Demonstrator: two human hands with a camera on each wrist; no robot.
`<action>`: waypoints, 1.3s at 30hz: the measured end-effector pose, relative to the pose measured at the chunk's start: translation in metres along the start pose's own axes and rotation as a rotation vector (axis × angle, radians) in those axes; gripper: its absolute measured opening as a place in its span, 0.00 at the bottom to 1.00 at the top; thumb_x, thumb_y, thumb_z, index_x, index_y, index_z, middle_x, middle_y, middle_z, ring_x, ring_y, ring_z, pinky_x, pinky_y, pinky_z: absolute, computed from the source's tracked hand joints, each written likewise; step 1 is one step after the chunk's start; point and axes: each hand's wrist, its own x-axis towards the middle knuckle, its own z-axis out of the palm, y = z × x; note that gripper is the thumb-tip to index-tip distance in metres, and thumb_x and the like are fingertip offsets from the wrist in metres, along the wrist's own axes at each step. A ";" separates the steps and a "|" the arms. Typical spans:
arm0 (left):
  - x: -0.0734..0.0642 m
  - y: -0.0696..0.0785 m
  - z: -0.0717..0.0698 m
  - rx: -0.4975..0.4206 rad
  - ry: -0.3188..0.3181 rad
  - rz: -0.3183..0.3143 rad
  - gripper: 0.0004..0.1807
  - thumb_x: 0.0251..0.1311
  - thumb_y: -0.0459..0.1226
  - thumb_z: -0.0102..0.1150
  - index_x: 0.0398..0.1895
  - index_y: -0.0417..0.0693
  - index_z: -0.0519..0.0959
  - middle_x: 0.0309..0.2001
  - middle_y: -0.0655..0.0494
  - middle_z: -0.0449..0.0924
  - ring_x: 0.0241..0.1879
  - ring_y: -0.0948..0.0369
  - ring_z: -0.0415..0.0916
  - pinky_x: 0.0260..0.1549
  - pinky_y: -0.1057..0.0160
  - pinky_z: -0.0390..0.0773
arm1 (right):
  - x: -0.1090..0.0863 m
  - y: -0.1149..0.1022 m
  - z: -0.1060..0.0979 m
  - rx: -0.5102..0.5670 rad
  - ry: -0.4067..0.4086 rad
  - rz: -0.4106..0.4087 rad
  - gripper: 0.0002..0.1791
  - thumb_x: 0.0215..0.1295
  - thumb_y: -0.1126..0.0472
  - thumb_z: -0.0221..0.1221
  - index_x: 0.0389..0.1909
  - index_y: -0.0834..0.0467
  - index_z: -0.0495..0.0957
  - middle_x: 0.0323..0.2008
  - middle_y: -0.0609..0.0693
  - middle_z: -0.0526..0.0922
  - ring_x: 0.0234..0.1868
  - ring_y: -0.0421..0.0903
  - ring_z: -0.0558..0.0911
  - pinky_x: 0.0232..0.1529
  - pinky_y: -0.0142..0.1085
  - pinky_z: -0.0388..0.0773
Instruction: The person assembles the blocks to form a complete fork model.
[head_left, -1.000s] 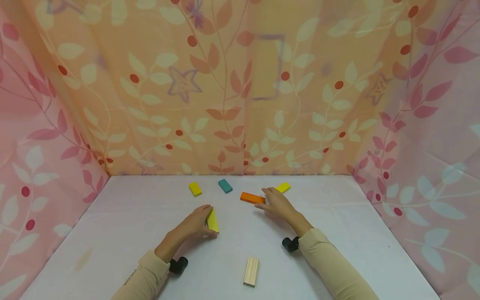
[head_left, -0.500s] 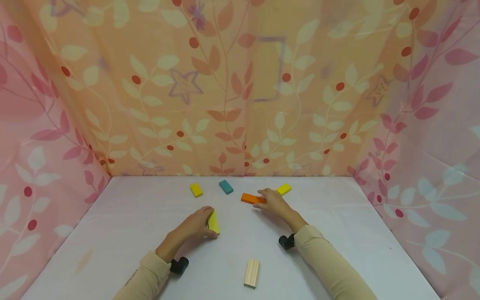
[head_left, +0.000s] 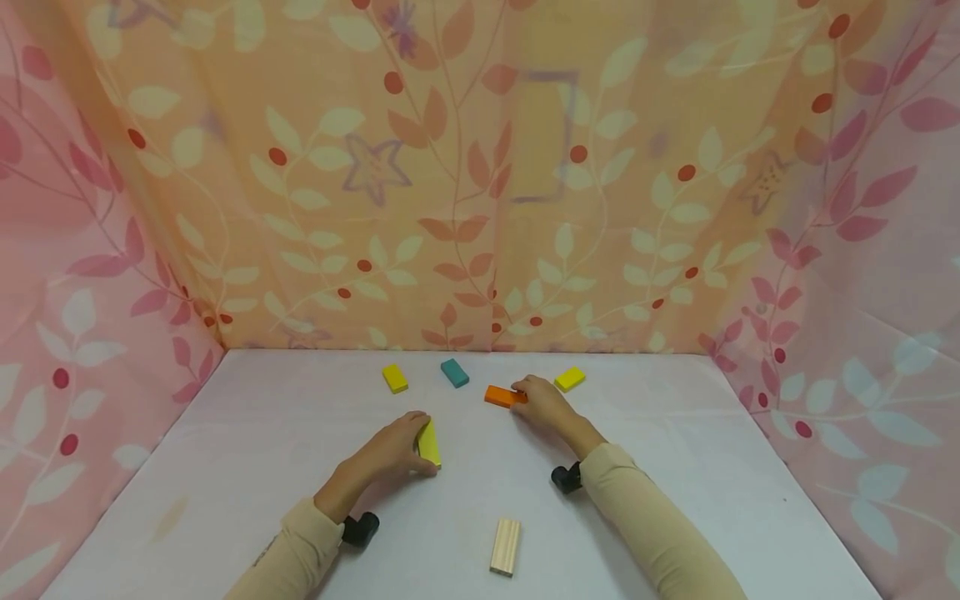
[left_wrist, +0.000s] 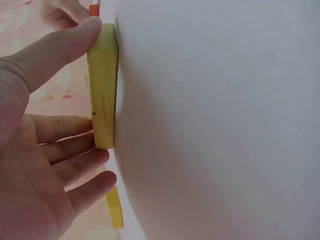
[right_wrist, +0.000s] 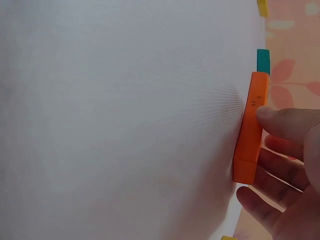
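My left hand [head_left: 390, 447] spans a yellow wooden block [head_left: 429, 444] on the white table, thumb at its near end and fingers at the far end. In the left wrist view the thumb presses one end of this yellow block [left_wrist: 103, 90], and fingertips touch near the other. Farther back and to the right, my right hand [head_left: 545, 404] pinches an orange block [head_left: 501, 396] that lies on the table. The right wrist view has the thumb on the face of the orange block [right_wrist: 250, 127], with fingers behind it, partly hidden.
Along the back of the table [head_left: 262, 467] lie a yellow block [head_left: 395, 378], a teal block [head_left: 454, 373] and another yellow block [head_left: 570, 378]. A plain grooved wooden block [head_left: 506, 547] lies near the front. Patterned curtains [head_left: 450, 167] enclose the back and sides.
My right hand has moved slightly left along the orange block and closed on it, uncovering the yellow block behind. The left hand stays on its yellow block.
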 end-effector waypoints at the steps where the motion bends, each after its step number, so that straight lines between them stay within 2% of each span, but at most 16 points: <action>1: 0.000 0.000 0.000 0.002 -0.001 0.001 0.49 0.44 0.48 0.77 0.69 0.40 0.66 0.71 0.44 0.64 0.69 0.47 0.63 0.68 0.44 0.64 | 0.001 0.000 0.000 -0.004 -0.003 0.000 0.21 0.61 0.60 0.66 0.54 0.64 0.80 0.46 0.56 0.82 0.44 0.50 0.79 0.56 0.45 0.78; 12: 0.002 -0.002 0.000 0.040 -0.014 0.030 0.50 0.43 0.49 0.78 0.69 0.40 0.66 0.70 0.45 0.64 0.68 0.48 0.64 0.67 0.45 0.65 | 0.005 -0.001 -0.003 -0.009 -0.032 0.011 0.17 0.61 0.60 0.66 0.49 0.63 0.83 0.40 0.54 0.82 0.40 0.48 0.77 0.54 0.43 0.78; 21: 0.005 -0.004 0.000 0.043 -0.014 0.027 0.52 0.42 0.49 0.78 0.69 0.38 0.64 0.70 0.43 0.64 0.68 0.47 0.64 0.68 0.45 0.65 | 0.006 -0.001 -0.003 0.011 -0.030 0.016 0.17 0.60 0.59 0.66 0.48 0.62 0.83 0.41 0.54 0.82 0.42 0.49 0.78 0.55 0.44 0.78; 39: 0.004 -0.001 -0.001 0.052 0.005 0.062 0.50 0.41 0.49 0.79 0.67 0.38 0.68 0.68 0.43 0.67 0.66 0.47 0.66 0.66 0.46 0.67 | 0.005 0.002 -0.004 0.025 -0.021 0.002 0.17 0.60 0.60 0.67 0.48 0.63 0.83 0.40 0.55 0.82 0.41 0.49 0.78 0.53 0.44 0.78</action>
